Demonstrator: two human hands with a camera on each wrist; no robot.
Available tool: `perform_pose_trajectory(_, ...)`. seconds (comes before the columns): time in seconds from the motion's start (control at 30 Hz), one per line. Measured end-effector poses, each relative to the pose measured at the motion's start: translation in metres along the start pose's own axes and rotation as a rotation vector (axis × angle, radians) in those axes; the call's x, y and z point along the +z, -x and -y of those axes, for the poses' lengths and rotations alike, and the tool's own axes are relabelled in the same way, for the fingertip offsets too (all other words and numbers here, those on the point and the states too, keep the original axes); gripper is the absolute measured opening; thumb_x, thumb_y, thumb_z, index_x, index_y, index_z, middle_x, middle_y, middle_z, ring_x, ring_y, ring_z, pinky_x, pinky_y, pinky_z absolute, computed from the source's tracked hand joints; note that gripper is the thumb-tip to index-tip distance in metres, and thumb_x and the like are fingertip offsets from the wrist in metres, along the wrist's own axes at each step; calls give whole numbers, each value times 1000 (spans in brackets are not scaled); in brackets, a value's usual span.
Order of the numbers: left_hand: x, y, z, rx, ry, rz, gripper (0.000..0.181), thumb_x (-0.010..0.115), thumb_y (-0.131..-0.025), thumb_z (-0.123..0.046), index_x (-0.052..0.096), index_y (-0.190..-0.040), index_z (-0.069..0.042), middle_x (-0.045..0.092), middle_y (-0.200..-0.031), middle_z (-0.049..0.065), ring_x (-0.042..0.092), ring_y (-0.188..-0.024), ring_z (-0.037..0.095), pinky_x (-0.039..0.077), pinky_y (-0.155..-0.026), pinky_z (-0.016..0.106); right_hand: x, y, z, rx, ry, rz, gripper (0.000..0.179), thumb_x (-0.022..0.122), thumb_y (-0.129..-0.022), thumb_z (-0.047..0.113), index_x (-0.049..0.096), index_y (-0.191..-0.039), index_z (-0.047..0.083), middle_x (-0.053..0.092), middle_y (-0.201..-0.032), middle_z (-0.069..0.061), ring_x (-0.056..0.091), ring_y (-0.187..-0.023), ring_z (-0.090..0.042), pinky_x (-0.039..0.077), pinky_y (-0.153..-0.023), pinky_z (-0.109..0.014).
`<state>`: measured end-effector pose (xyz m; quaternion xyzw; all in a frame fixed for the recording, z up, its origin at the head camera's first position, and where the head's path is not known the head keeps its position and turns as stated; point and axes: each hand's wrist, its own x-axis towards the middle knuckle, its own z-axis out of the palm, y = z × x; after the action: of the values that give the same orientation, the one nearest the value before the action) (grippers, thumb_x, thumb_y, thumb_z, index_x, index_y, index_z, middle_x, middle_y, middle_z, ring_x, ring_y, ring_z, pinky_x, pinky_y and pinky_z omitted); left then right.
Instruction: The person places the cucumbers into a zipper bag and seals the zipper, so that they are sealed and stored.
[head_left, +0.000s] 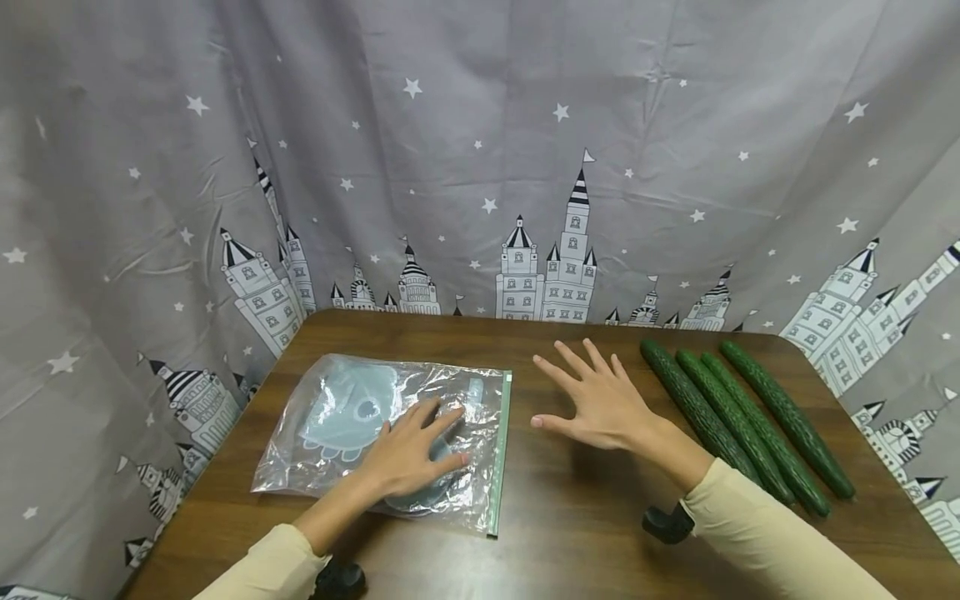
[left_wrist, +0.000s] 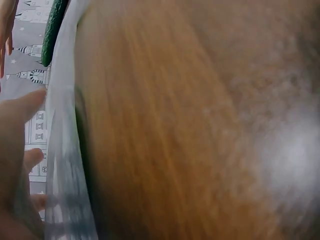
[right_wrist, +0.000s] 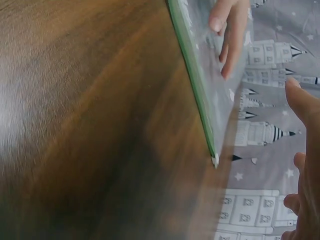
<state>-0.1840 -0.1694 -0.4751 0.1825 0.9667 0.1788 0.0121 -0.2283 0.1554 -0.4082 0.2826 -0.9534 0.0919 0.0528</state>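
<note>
A clear plastic zip bag point(head_left: 292, 450) with a pale blue cartoon print and a green closure strip point(head_left: 501, 454) lies flat on the left half of the table. My left hand point(head_left: 411, 454) is over the bag, its fingers spread and relaxed; whether it touches the plastic I cannot tell. To the right of the strip, my right hand point(head_left: 600, 404) is held over the bare wood with spread fingers and nothing in it. Several long green cucumbers point(head_left: 783, 408) lie side by side to the right of that hand. In the right wrist view, the green strip point(right_wrist: 192, 80) runs along the bag's edge.
The brown wooden table point(head_left: 570, 533) has rounded far corners. Behind it and at both sides hangs a grey curtain point(head_left: 450, 150) printed with white stars and castles. Black wrist straps point(head_left: 667, 525) show under the cream sleeves point(head_left: 772, 533).
</note>
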Motion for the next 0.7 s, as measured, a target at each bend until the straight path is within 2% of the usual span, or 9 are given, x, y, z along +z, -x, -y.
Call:
perform_pose_trajectory(0.2,6,-1,-1,-14,-20,25,80,64,-87,-71,53,-153,-27,33,-162,18,26,-147,50,15,-103,85,16,-2,9,-21,-21,44,89,50,-90,80,31,-164,35,24,-169,-8,14,-152,-47,18,-112,-75)
perform_pose_trajectory(0.43,4,-1,-1,3,47,9,76,71,-87,-62,59,-148,-20,35,-160,21,27,-146,50,12,-101,87,38,-3,16,-28,-34,102,94,46,-89,83,35,-164,26,31,-166,-11,19,-151,-46,20,-112,-74)
perform_pose_trajectory(0.7,5,-2,1,3,75,4,75,73,-86,-61,60,-146,-17,34,-161,20,25,-147,53,10,-100,87,62,1,30,-69,-55,248,88,47,-92,78,36,-163,26,30,-166,-14,19,-152,-45,18,-115,-71)
